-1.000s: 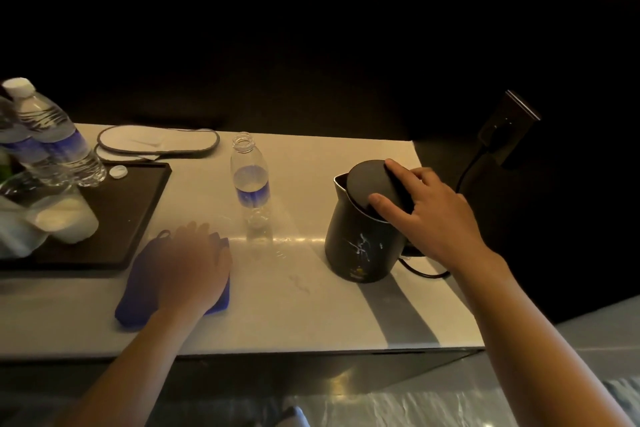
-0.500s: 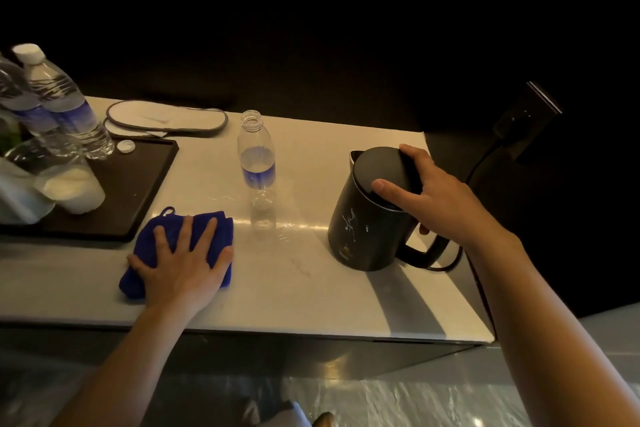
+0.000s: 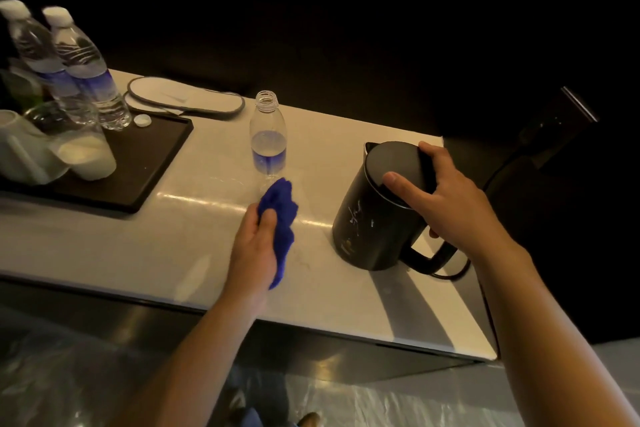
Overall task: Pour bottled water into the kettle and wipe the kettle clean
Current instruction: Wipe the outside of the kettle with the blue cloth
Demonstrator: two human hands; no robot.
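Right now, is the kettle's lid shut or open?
Shut. The lid sits flat across the top of the kettle, with the right hand resting on it.

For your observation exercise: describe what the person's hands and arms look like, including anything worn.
Both forearms are bare to the frame edge: no sleeves show. The left hand and right hand wear no gloves, and no rings, watch or bracelets are visible.

I counted three water bottles [image 3: 268, 139], two of them capped, one kettle [image 3: 375, 211], one blue cloth [image 3: 281, 215], one tray [image 3: 152, 156], one loose cap [image 3: 142, 120].
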